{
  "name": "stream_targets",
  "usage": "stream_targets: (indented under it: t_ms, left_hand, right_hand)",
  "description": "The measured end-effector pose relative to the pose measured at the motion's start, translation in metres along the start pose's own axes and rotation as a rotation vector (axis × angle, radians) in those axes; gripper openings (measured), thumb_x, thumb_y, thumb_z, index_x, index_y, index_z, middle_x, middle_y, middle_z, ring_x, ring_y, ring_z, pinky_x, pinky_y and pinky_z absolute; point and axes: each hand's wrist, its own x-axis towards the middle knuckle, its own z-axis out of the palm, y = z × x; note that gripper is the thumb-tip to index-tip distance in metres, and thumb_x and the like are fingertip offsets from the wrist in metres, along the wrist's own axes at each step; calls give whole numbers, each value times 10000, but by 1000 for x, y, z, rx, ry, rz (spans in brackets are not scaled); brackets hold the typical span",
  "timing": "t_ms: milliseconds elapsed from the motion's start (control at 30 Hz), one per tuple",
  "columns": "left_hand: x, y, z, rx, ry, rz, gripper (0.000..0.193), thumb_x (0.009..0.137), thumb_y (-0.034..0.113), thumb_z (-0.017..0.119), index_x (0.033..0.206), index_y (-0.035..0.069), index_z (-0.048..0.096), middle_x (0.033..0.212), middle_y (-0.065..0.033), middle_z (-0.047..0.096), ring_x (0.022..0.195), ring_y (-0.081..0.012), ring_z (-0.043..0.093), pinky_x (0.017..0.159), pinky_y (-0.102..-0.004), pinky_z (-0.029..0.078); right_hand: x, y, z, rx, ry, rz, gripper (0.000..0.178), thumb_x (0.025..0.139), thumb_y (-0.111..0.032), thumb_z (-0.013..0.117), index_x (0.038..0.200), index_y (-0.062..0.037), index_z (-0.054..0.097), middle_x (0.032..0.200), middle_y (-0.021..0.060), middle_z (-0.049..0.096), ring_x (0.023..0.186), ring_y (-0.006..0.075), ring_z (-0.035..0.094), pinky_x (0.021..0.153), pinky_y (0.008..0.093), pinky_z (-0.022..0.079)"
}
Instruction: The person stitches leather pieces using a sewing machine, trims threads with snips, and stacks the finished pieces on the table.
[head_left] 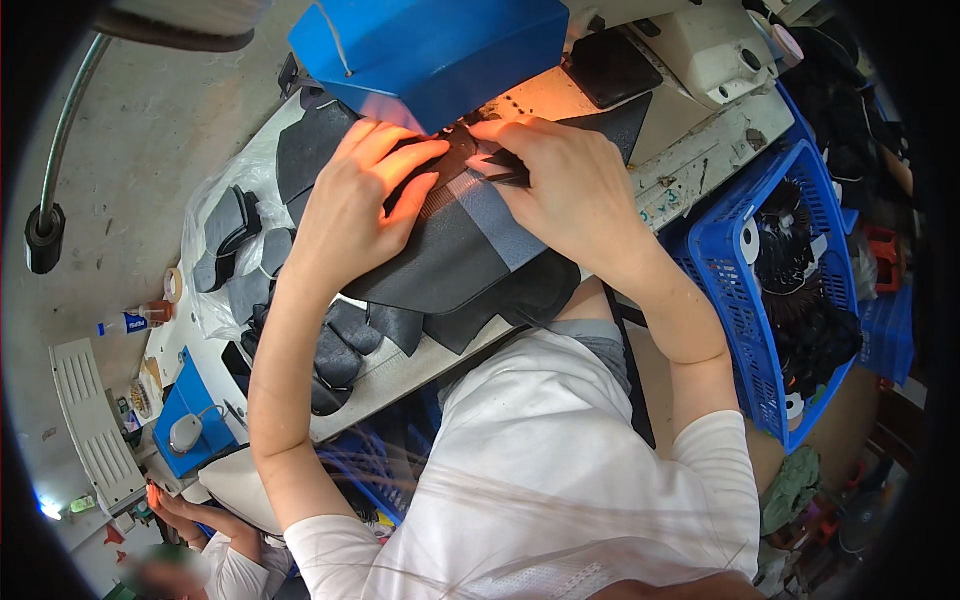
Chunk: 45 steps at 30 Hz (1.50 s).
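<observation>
A dark grey panel with a lighter blue-grey strip lies under a blue machine head, lit orange at the work point. My left hand bends over the panel's left side, a dark fold of it between thumb and forefinger. Opposite, my right hand has forefinger and thumb at the panel's far edge, close to the left fingertips. A small black pointed piece is tucked in my right fingers; its kind is unclear. The machine head partly hides the work point.
Dark cut pieces lie on clear plastic at left, with more along the near table edge. A blue basket of black pieces stands at right. A black tray-like object sits beyond my right hand. A co-worker's hands show lower left.
</observation>
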Motion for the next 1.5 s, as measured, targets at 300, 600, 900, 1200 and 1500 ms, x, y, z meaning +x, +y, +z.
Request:
stream_targets:
  t_ms: [300,600,900,1200,1500]
  left_hand:
    - [2,-5,3,-60,12,-54,238,834,117,708,1060,43,716,923,-137,621,910,-320,604,777,-390,506]
    - [-1,16,9,116,54,-120,255,856,122,689,1065,-24,697,1049,-159,608,988,-356,592,845,-421,512]
    - [-4,36,4,154,6,-146,340,855,138,677,1125,-62,629,1103,-186,612,1017,-366,573,883,-415,495]
    - [3,48,8,247,-2,-214,340,859,181,663,1104,-53,641,1057,-177,611,933,-339,577,787,-397,517]
    - [5,72,16,270,65,-263,446,885,292,640,1075,-112,634,1018,-238,619,906,-360,616,765,-400,529]
  right_hand:
    - [-8,3,-11,70,3,35,204,765,-115,656,951,-45,701,838,135,688,771,347,668,681,444,530]
    - [-11,3,-12,93,8,22,214,768,-106,654,966,-44,704,856,133,693,781,347,669,686,445,530]
    - [-13,4,-12,113,16,7,170,797,-129,663,941,-47,698,844,126,688,767,343,665,671,435,528]
    - [-13,4,-12,114,27,1,170,793,-131,663,937,-52,706,836,118,687,758,336,664,669,435,526]
    - [-10,10,-23,122,-21,-30,162,809,-141,678,922,-28,700,832,136,652,795,338,649,717,428,525]
